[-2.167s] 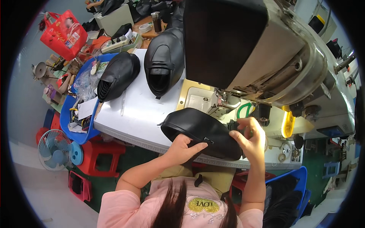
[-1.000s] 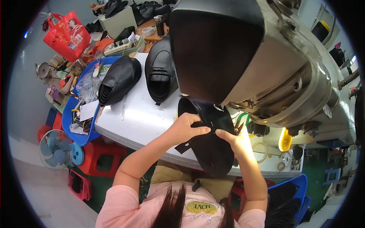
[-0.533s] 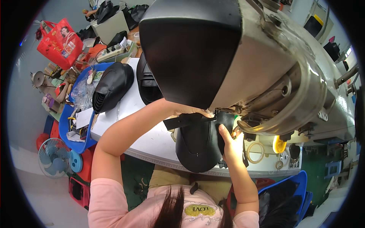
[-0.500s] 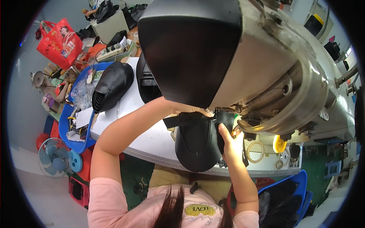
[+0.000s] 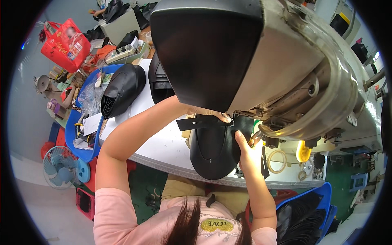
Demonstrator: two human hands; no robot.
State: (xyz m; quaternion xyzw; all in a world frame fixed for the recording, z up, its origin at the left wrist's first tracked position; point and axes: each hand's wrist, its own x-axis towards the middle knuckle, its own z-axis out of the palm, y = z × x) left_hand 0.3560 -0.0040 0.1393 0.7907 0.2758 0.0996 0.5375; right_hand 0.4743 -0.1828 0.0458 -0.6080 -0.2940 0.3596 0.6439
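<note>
The black upper [image 5: 216, 159] lies toe toward me on the counter [image 5: 163, 145], at six o'clock from the machine [image 5: 208, 57], its far end hidden under the head. My left hand [image 5: 210, 113] sits at its twelve o'clock, fingertips on the strap [image 5: 192, 123], which sticks out toward nine; the black cover hides too much to tell how far that hand is open. My right hand [image 5: 250, 153] is at three o'clock, thumb flat on the leather, fingers bent; whether they pinch anything I can't tell. My left fingertips look close to the machine's lower end: were it to run now, they could be caught. If my right thumb slackened, the upper could swing and leave the strap crooked.
</note>
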